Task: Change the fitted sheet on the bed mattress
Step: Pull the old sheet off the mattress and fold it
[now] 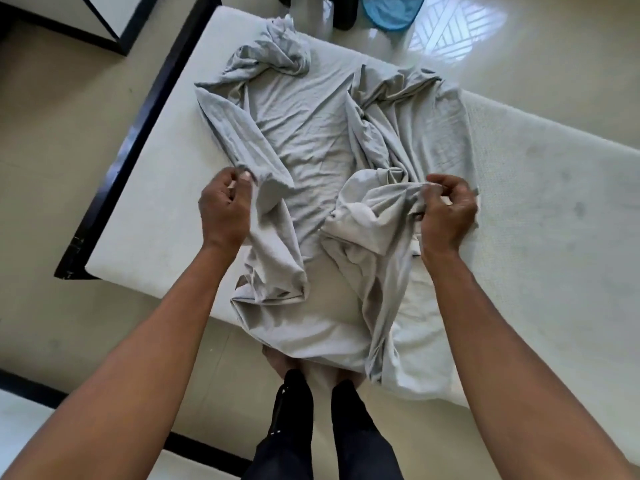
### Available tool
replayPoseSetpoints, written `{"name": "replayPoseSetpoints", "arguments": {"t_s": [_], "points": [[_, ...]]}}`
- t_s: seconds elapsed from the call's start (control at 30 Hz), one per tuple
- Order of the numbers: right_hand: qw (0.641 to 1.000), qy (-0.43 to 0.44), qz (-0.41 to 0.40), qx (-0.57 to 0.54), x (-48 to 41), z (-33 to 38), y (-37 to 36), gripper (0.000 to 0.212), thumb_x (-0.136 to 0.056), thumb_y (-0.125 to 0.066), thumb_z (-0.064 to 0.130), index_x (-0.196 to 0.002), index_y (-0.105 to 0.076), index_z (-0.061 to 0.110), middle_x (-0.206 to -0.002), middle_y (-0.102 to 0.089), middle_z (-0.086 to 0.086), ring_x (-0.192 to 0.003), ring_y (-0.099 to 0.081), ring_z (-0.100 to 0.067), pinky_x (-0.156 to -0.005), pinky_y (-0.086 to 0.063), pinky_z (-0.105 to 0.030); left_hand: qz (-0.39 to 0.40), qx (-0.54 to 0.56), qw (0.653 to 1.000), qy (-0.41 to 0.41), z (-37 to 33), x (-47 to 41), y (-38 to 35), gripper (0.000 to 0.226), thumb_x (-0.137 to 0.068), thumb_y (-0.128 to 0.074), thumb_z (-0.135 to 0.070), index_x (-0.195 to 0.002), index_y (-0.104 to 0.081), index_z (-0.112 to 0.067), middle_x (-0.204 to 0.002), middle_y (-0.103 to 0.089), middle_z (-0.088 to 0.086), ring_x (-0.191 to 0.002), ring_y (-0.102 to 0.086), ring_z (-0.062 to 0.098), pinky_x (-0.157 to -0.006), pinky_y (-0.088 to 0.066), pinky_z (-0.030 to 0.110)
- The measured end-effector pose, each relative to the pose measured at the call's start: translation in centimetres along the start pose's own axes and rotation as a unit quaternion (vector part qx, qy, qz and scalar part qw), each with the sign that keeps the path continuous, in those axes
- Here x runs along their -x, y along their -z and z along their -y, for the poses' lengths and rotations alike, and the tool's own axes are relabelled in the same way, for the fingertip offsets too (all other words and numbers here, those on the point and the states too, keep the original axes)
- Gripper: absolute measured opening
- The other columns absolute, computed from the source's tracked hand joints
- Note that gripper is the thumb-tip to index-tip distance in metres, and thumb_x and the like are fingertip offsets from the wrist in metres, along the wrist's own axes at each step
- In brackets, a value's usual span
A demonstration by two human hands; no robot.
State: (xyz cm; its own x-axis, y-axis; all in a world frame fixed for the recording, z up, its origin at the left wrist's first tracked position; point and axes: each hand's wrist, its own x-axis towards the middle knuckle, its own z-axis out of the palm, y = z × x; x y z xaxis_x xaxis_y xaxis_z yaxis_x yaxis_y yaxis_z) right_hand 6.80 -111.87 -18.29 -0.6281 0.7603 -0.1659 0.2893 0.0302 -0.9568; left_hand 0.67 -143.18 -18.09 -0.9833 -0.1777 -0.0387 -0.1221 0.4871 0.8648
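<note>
Subject: grey fitted sheet [304, 133], lying crumpled along the middle of the bare white mattress [540, 209]. Its far end is bunched in a twist near the far edge. Its near end spills over the near edge onto the floor, against the person's legs [298, 403]. No corner is seated over the mattress.

Grip: the left hand [225, 206] pinches a fold on the sheet's left side between thumb and fingertips. The right hand [448, 209] is clenched round a gathered bunch of cloth on the right side. The two hands are well apart, with slack cloth sagging between them.

Assessment: the step in hand appears to be sorting the edges to open the sheet out. Whether this sheet is going on or coming off cannot be told.

Recommendations:
- Run each hand along the hem to a corner pocket before pulling, since a pinch in mid-fold only drags the tangle.
- Draw the hands wider apart and lift, so that the central folds fall open.
- Gather the trailing end off the floor first — it lies where it can be stepped on.
- Mind the left side, where the black frame [138, 133] sits tight against the mattress — tucking there looks awkward
</note>
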Motion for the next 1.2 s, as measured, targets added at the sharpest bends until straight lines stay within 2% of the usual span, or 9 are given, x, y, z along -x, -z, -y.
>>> {"name": "replayPoseSetpoints", "arguments": {"t_s": [0.27, 0.43, 0.57, 0.67, 0.8, 0.87, 0.97, 1.1, 1.2], "points": [[0.953, -0.144, 0.23, -0.138, 3.2, 2.9, 1.1, 0.021, -0.095, -0.069, 0.009, -0.114, -0.075, 0.002, -0.1, -0.068, -0.016, -0.09, -0.056, -0.025, -0.079, -0.049, -0.032, 0.337, -0.094, 0.937, -0.017, -1.2, 6.6, -5.3, 0.116, -0.078, -0.085, -0.043, -0.162, -0.005, -0.034, -0.12, -0.059, 0.005, -0.088, -0.066, 0.021, -0.089, -0.057, 0.044], [0.912, -0.235, 0.219, -0.255, 3.0, 3.3, 0.9, 0.023, -0.099, -0.063, 0.008, -0.119, -0.071, 0.003, -0.108, -0.075, -0.006, -0.092, -0.069, -0.014, -0.082, -0.058, -0.025, 0.281, -0.154, 0.94, -0.113, -1.5, 7.3, -8.2, 0.038, -0.079, -0.062, -0.041, -0.111, -0.07, -0.023, -0.097, -0.076, 0.007, -0.089, -0.072, 0.03, -0.075, -0.055, 0.036], [0.913, -0.256, 0.162, -0.274, 0.9, 3.0, 2.6, 0.012, -0.098, -0.064, 0.008, -0.107, -0.071, 0.011, -0.098, -0.075, -0.005, -0.094, -0.071, -0.019, -0.094, -0.056, -0.037, 0.187, -0.13, 0.97, -0.085, -2.0, 4.8, -7.4, 0.016, -0.084, -0.072, -0.022, -0.097, -0.07, -0.012, -0.078, -0.068, -0.001, -0.073, -0.064, 0.021, -0.067, -0.042, 0.025], [0.932, -0.245, 0.163, -0.21, 0.1, 1.6, 4.1, 0.02, -0.096, -0.071, 0.029, -0.112, -0.068, 0.017, -0.085, -0.074, 0.004, -0.076, -0.068, -0.012, -0.066, -0.054, -0.031, 0.187, -0.1, 0.971, -0.108, -2.9, 3.7, -6.3, 0.009, -0.084, -0.074, -0.014, -0.088, -0.066, -0.015, -0.067, -0.058, -0.012, -0.061, -0.054, 0.007, -0.06, -0.038, 0.023], [0.903, -0.295, 0.239, -0.201, 1.7, -0.7, 4.7, 0.05, -0.092, -0.075, 0.022, -0.134, -0.059, 0.0, -0.126, -0.071, -0.015, -0.098, -0.07, -0.02, -0.07, -0.057, -0.03, 0.194, -0.053, 0.976, -0.081, -2.7, 3.9, -6.3, 0.017, -0.087, -0.078, -0.019, -0.082, -0.062, -0.019, -0.067, -0.059, -0.012, -0.058, -0.052, 0.001, -0.057, -0.04, 0.018], [0.929, -0.251, 0.224, -0.155, 2.6, -1.2, 4.2, 0.043, -0.088, -0.075, 0.003, -0.129, -0.064, -0.003, -0.116, -0.074, -0.015, -0.091, -0.071, -0.017, -0.072, -0.059, -0.027, 0.225, -0.036, 0.973, -0.026, -2.0, 4.4, -6.3, 0.014, -0.087, -0.079, -0.02, -0.085, -0.065, -0.02, -0.071, -0.064, -0.009, -0.062, -0.056, 0.0, -0.06, -0.045, 0.018], [0.973, 0.094, 0.189, 0.097, 4.3, -0.7, 2.6, 0.041, -0.084, -0.066, -0.011, -0.115, -0.077, 0.013, -0.106, -0.077, 0.001, -0.092, -0.071, -0.011, -0.081, -0.058, -0.028, 0.233, 0.081, 0.953, 0.175, -1.3, 5.1, -5.8, 0.034, -0.083, -0.074, -0.035, -0.106, -0.069, -0.01, -0.091, -0.07, 0.005, -0.081, -0.064, 0.018, -0.072, -0.051, 0.032], [0.812, 0.323, 0.449, 0.187, 10.0, -1.8, 0.2, 0.022, -0.091, -0.068, 0.003, -0.103, -0.082, 0.014, -0.116, -0.075, 0.004, -0.092, -0.071, -0.013, -0.076, -0.055, -0.02, 0.319, 0.303, 0.824, 0.357, -2.2, 6.5, -4.6, 0.055, -0.098, -0.054, -0.056, -0.121, -0.069, -0.008, -0.105, -0.074, 0.011, -0.095, -0.07, 0.028, -0.082, -0.058, 0.036], [0.779, 0.299, 0.48, 0.271, 12.6, -3.7, -0.2, 0.04, -0.076, -0.059, -0.001, -0.089, -0.083, 0.029, -0.119, -0.074, 0.016, -0.104, -0.071, -0.01, -0.082, -0.053, -0.018, 0.342, 0.177, 0.881, 0.275, -2.3, 8.2, -5.0, 0.019, -0.1, -0.064, -0.026, -0.107, -0.072, -0.01, -0.097, -0.075, 0.007, -0.083, -0.071, 0.021, -0.068, -0.059, 0.026]]}}
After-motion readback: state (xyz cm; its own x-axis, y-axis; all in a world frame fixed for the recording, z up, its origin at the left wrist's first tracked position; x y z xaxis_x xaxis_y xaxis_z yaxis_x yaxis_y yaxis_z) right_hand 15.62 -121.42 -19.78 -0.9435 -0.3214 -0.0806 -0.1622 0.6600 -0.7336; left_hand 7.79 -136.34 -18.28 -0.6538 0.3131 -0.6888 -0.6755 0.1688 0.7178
